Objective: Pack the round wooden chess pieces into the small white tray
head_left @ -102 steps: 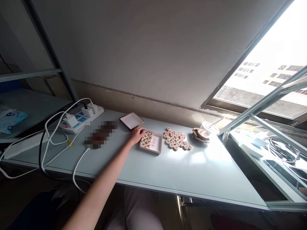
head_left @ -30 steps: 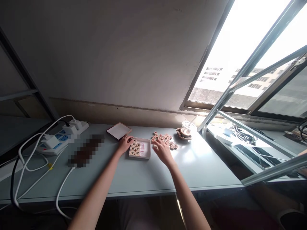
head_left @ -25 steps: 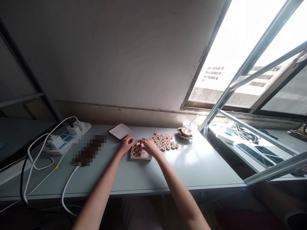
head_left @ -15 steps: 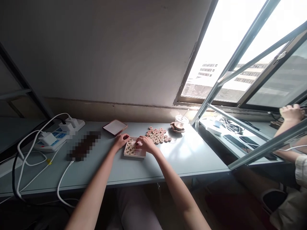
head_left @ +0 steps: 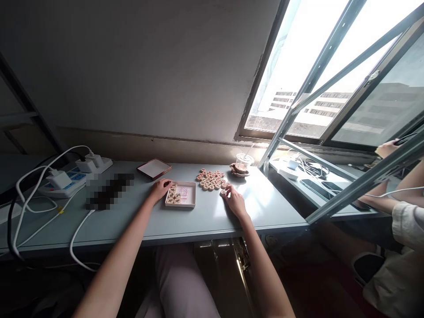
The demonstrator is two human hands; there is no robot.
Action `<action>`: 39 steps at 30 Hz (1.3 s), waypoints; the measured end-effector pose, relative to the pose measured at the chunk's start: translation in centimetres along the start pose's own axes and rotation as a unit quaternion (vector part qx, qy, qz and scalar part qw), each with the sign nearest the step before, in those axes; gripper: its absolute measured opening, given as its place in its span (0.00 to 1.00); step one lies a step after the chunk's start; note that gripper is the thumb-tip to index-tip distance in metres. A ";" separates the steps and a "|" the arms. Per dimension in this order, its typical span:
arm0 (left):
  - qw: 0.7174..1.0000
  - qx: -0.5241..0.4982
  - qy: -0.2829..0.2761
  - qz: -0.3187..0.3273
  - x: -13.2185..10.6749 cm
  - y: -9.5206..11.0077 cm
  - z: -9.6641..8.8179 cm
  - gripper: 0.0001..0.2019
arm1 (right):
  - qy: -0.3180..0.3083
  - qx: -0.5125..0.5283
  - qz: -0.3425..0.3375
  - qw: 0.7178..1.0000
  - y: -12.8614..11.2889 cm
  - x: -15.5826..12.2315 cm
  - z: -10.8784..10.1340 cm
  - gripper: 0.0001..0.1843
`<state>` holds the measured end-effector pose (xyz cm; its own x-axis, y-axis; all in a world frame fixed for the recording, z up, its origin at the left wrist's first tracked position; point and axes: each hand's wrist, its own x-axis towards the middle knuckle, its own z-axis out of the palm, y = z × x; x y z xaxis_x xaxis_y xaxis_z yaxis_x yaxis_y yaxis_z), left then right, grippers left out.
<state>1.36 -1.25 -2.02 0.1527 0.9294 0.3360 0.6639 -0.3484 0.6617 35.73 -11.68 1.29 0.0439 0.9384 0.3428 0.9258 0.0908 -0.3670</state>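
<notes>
A shallow, pale open box lies in front of me, with round wooden Chinese chess pieces in its left part. My left hand is closed at the box's upper left corner, fingers curled against its edge; the fingertips are partly in shadow. Farther right, my right hand pinches a single chess piece at the tabletop. That piece is beside the near right end of a cluster of loose chess pieces.
Behind the box lies a red-edged lid, inside up. A plastic cup stands in a brown holder. Power strips and white cables occupy the left. Beyond a metal frame, another person's arm is at a neighbouring desk.
My right hand has moved from inside the box to the right, carrying a chess piece to the cluster's edge. My left hand stays by the box. The view has shifted slightly.
</notes>
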 end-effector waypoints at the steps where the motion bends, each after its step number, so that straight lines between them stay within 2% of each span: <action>1: 1.000 0.011 0.008 -0.004 -0.2 0.0 0.0 0.16 | 0.007 -0.009 0.002 1.000 0.0 0.5 0.3 0.09; 6: 0.996 0.077 0.034 -0.025 -1.1 0.1 -0.1 0.18 | 0.012 -0.069 0.011 0.997 -0.2 2.7 1.2 0.08; 10: 0.996 0.084 0.026 -0.017 -1.6 0.5 -0.2 0.18 | 0.030 -0.070 -0.017 0.997 -0.9 2.3 0.9 0.07; 12: 0.996 0.088 0.019 -0.002 -1.9 0.7 -0.2 0.19 | 0.034 -0.043 -0.057 0.997 -2.1 1.9 0.8 0.07; 14: 0.995 0.095 0.016 0.003 -2.1 1.0 -0.2 0.19 | 0.010 0.009 -0.129 0.992 -4.1 1.8 0.8 0.09; 17: 0.995 0.093 0.021 -0.007 -2.2 1.5 -0.3 0.18 | -0.053 0.066 -0.243 0.966 -7.7 2.2 1.3 0.20; 19: 0.997 0.077 0.023 -0.005 -2.3 1.9 -0.4 0.18 | -0.077 0.050 -0.276 0.957 -9.8 2.8 2.1 0.24; 22: 0.999 0.049 0.016 -0.001 -2.5 2.4 -0.8 0.19 | -0.118 0.003 -0.291 0.949 -12.0 3.7 3.5 0.17; 25: 0.999 0.044 0.005 -0.022 -2.8 2.9 -1.1 0.19 | -0.132 -0.011 -0.307 0.942 -12.8 4.1 4.5 0.12; 29: 0.999 0.044 0.001 -0.032 -2.9 2.9 -1.2 0.19 | -0.091 0.002 -0.310 0.946 -13.0 4.1 4.5 0.16; 34: 0.999 0.045 0.007 -0.024 -2.6 2.3 -0.8 0.18 | -0.145 0.040 -0.325 0.934 -14.2 4.0 4.6 0.10; 37: 0.997 0.069 0.010 -0.024 -2.5 2.2 -0.7 0.17 | -0.112 0.052 -0.305 0.944 -14.4 4.0 4.7 0.09; 39: 0.996 0.086 0.007 -0.019 -2.5 2.3 -0.7 0.17 | -0.067 0.074 -0.274 0.956 -13.3 3.8 4.0 0.11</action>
<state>1.94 -4.45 -0.88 0.1146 0.9393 0.3233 0.7843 -0.2853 0.5509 22.09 -7.95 4.01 -0.4911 0.7694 0.4085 0.7319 0.6188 -0.2855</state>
